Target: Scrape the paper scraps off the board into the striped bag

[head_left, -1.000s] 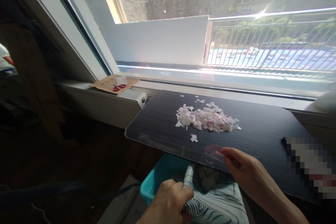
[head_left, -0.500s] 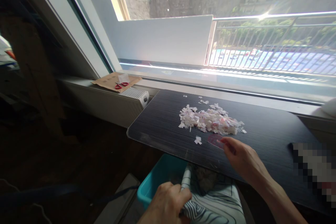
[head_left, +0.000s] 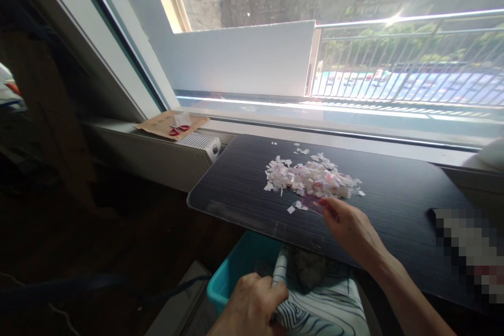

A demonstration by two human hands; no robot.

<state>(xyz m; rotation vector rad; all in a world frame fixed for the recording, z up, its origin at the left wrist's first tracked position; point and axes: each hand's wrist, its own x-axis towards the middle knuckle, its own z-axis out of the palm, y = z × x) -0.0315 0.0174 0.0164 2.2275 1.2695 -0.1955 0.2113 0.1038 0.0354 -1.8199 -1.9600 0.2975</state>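
Beneath the table's front edge, my left hand (head_left: 255,296) is closed round a bunched, rolled edge of a white cloth (head_left: 315,299) with black wavy lines. The cloth lies over a teal plastic tub (head_left: 228,273). My right hand (head_left: 340,218), above the dark table (head_left: 236,184), pinches a thin, see-through pink piece (head_left: 311,203) with faint lines on it; its exact kind is unclear. That piece is at the front edge of a heap of small white and pinkish paper scraps (head_left: 311,176). A few loose scraps (head_left: 291,210) lie beside it.
Red-handled scissors (head_left: 179,129) lie on a brown envelope (head_left: 157,125) on the sill, by a white radiator (head_left: 205,147). A pixelated object (head_left: 464,252) lies on the table's right side. Behind the table is a large window (head_left: 252,73).
My right hand has moved left and slightly away from me with the pink piece, which now meets the loose scraps near the heap; these have shifted a little. My left hand keeps its grip.
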